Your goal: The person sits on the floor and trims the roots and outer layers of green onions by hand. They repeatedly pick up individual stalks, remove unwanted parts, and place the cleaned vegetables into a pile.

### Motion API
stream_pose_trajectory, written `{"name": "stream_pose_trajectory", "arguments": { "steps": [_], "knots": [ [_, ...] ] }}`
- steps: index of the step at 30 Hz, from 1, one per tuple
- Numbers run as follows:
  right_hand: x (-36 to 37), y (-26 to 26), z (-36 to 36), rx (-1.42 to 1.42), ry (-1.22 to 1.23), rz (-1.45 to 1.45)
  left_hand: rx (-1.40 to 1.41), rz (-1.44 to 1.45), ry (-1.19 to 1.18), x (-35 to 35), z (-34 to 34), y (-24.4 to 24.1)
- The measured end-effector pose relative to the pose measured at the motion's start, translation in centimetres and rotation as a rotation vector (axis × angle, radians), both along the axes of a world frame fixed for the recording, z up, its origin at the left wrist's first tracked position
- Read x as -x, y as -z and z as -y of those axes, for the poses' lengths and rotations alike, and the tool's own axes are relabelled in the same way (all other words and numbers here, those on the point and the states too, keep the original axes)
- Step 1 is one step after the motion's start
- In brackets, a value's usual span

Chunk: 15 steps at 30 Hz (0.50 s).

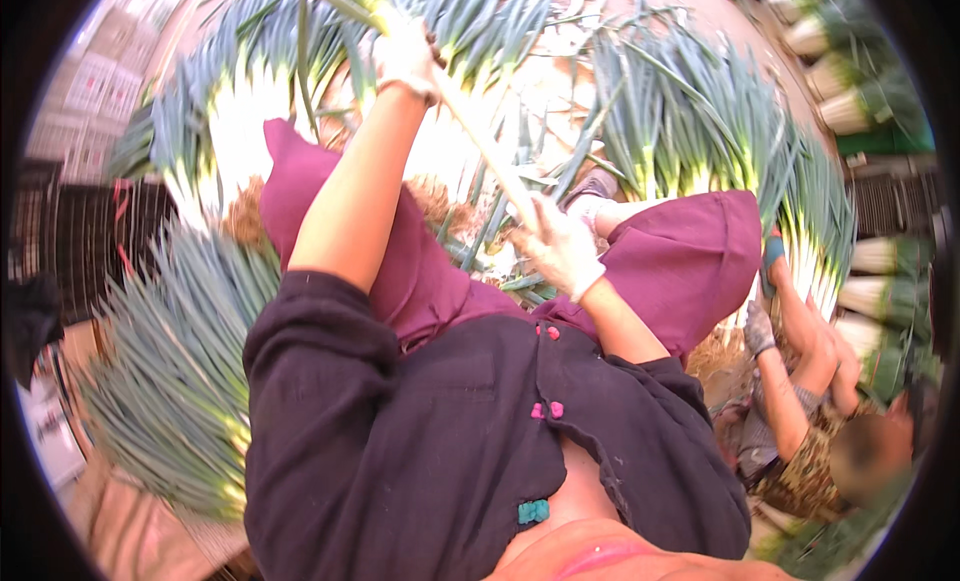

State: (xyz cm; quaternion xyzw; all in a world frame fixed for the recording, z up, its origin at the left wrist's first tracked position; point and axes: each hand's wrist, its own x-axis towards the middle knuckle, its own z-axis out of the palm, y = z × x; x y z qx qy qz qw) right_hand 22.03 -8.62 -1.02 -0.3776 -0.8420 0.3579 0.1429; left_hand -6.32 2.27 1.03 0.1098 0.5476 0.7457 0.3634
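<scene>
A single long green onion (484, 146) runs slantwise before me, its pale stalk between my two gloved hands. My left hand (405, 60), stretched forward, is closed around it just below the green leaves. Nearer my body, my right hand (559, 247) grips the white lower end, and its fingers hide the tip. Beneath the stalk, bundled green onions (442, 150) lie with brown roots (435, 202) towards me. Loose leaves and trimmings (491, 240) are scattered between my legs, below my right hand.
Green onions fan out at left (180, 371) and right (675, 123). Another person's gloved hand (759, 330) is by the right-hand onions. Black crates (71, 236) stand at left, and further onion bundles (844, 112) line the right edge.
</scene>
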Motion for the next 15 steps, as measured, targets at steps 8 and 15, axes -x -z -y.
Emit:
{"name": "stream_pose_trajectory", "arguments": {
  "steps": [8,15],
  "knots": [
    [-1.9,0.2,0.1,0.114,0.342,-0.591,-0.308,-0.474,0.754,-15.2,6.1,-7.3],
    [-15.1,-10.1,-3.9,0.160,0.588,-1.135,-0.089,-1.024,1.265,-13.3,6.1,-3.5]
  ]
}}
